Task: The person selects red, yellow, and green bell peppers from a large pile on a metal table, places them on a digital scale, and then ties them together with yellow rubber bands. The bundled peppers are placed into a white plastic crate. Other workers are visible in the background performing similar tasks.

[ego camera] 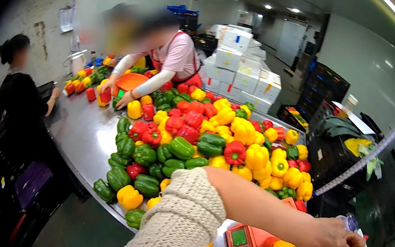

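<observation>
My left hand [323, 237] reaches across to the lower right from a beige knitted sleeve, its fingers bent beside a round purple-and-white object [349, 222]. More curled fingers show against it; whether they belong to my right hand I cannot tell, nor what is held. Under the forearm is an orange scale [235, 246] with a green display and keypad. Yellow, red and green bell peppers lie by the scale, partly hidden by my hand. A large heap of green peppers [181, 148], red peppers [234, 152] and yellow peppers [257, 156] covers much of the metal table [83, 140].
Across the table a co-worker in a pink shirt [181, 53] handles peppers by an orange basin [131, 81]. Another person in black [21, 96] stands left. White foam boxes [248, 77] are stacked behind; black crates [324, 85] stand right, purple crates [34, 182] left.
</observation>
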A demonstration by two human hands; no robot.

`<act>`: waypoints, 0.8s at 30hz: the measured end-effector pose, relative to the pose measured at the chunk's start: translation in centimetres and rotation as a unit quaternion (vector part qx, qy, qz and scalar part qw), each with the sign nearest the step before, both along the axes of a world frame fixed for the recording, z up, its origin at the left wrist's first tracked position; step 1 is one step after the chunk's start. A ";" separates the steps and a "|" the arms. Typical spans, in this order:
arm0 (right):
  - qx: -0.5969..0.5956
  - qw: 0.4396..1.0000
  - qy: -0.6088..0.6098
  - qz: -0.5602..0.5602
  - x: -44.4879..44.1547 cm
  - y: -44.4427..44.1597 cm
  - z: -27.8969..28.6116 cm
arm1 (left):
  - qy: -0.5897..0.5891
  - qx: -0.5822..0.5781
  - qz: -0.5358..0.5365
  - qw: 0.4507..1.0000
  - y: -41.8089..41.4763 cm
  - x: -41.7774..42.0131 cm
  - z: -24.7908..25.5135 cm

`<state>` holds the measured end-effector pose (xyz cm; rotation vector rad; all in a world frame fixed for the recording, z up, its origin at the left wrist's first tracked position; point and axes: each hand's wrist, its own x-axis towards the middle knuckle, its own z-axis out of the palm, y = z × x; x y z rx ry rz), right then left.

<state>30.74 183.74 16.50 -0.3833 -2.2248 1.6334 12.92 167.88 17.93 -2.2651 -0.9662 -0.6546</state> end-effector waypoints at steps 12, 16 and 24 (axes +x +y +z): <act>0.287 0.950 0.086 -0.091 -0.2 -3.6 -2.5 | -0.419 -0.406 0.123 0.803 3.8 -2.9 -2.7; 0.454 0.871 0.129 -0.136 -2.6 -8.5 -0.4 | -0.482 -0.405 0.134 0.765 2.3 -3.3 -1.9; 0.550 0.802 0.200 -0.120 -4.7 -9.9 -1.4 | -0.613 -0.485 0.102 0.615 0.9 -4.1 -0.5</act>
